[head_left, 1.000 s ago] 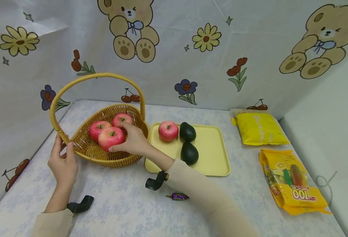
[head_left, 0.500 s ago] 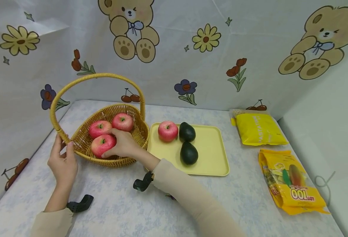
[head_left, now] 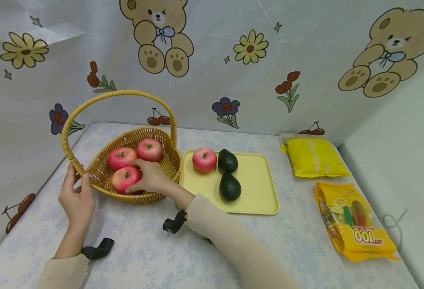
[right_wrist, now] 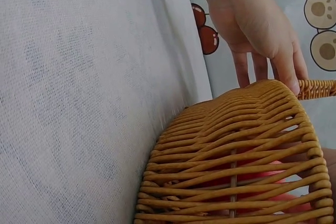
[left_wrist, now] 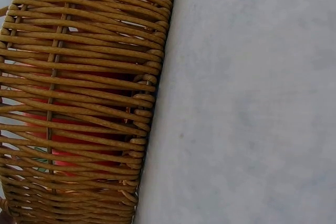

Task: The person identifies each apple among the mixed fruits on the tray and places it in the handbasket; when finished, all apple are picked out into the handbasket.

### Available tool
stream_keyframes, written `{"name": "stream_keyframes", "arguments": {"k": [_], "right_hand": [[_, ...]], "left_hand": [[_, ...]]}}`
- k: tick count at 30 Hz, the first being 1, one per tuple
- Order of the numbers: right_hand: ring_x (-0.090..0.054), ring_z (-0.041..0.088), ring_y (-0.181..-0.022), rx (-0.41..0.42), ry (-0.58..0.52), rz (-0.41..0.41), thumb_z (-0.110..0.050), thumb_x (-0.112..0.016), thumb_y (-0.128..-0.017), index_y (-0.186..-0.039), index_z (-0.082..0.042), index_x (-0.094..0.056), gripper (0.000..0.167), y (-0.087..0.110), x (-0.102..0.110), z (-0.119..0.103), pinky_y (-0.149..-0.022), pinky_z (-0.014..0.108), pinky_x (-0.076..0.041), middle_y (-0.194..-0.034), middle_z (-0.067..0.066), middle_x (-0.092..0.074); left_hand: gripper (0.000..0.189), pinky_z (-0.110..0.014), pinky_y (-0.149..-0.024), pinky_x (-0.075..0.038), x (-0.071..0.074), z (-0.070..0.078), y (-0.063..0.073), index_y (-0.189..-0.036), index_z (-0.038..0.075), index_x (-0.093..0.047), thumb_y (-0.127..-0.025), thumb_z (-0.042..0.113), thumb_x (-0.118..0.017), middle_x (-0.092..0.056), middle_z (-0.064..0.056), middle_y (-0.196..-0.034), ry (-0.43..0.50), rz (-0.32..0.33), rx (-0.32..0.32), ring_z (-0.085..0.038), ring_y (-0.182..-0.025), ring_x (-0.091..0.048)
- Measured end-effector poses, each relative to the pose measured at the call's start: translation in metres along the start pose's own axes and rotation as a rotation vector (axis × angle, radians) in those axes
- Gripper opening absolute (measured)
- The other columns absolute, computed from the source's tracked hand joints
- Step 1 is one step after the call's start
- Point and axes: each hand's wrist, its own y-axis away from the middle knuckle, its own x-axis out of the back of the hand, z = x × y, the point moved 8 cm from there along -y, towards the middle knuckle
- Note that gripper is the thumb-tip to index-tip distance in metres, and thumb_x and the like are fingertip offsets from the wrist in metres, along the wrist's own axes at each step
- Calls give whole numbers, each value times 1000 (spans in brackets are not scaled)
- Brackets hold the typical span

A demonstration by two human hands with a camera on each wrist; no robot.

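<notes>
A wicker basket (head_left: pixel 126 198) with a tall arched handle stands on the left of the table. At its left rim, by the foot of the handle, my left hand (head_left: pixel 77 200) grips it; the right wrist view shows this left hand (right_wrist: pixel 257 22) from the other side. Inside the basket my right hand (head_left: pixel 152 175) holds a red apple (head_left: pixel 123 179) low near the front wall, thumb in front and fingers behind. Two more apples lie behind it, one apple (head_left: pixel 118 159) at left and another apple (head_left: pixel 149 149) at right. Through the weave in the left wrist view, red fruit shows.
Right of the basket, a yellow tray (head_left: pixel 258 182) bears an apple (head_left: pixel 204 160) and two dark green avocados (head_left: pixel 230 187). A yellow pouch (head_left: pixel 316 157) and an orange-yellow snack bag (head_left: pixel 358 220) lie along the right side. A patterned cloth hangs behind the table.
My right hand has moved left and toward the front of the basket with its apple, lower among the others; over the last half second it barely moves. The left hand stays put.
</notes>
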Motion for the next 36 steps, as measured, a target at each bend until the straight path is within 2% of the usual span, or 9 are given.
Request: {"name": "stream_keyframes", "arguments": {"k": [5,12,19,25,31,36], "right_hand": [[-56,11,-115,7,4,-13,-38,-85,-73,-133,-15,-58,70,-1,-1,0,-98,22,-42,-127,-4,-64],[-52,14,-122,-9,-6,-37,-39,-84,-75,-135,-15,-55,71,0,-3,0,-102,24,-41,-131,-1,-61],[-52,13,-121,8,-15,-24,-39,-83,-75,-136,-14,-54,72,2,-1,-1,-101,24,-41,-129,0,-60],[-54,15,-119,49,-64,59,-37,-82,-77,-134,-12,-56,67,6,9,-2,-99,23,-42,-130,0,-60],[-59,15,-116,128,-108,153,-34,-82,-78,-132,-11,-59,64,14,24,-9,-96,18,-42,-131,1,-62],[-59,13,-116,192,-201,139,-32,-82,-79,-133,-9,-58,63,28,40,-13,-97,20,-45,-131,3,-62]], "left_hand": [[46,-6,-79,-40,0,-1,0,-146,33,-45,-101,22,-51,-61,-7,-135,-5,2,-7,10,-109,-49],[46,-6,-79,-40,-1,-1,0,-146,33,-44,-101,22,-52,-61,-6,-135,1,2,-9,11,-109,-49],[46,-6,-79,-40,0,-1,0,-146,31,-44,-101,22,-51,-61,-9,-134,-5,0,-11,10,-109,-49],[46,-6,-80,-39,-1,1,1,-147,29,-44,-102,22,-51,-61,-8,-135,-17,-7,1,10,-109,-49],[46,-6,-79,-39,-1,2,1,-147,30,-44,-102,22,-50,-61,-7,-135,-18,-8,-2,9,-109,-49],[45,-5,-78,-39,0,2,0,-145,29,-47,-101,19,-51,-62,-11,-132,10,9,-32,12,-107,-49]]}}
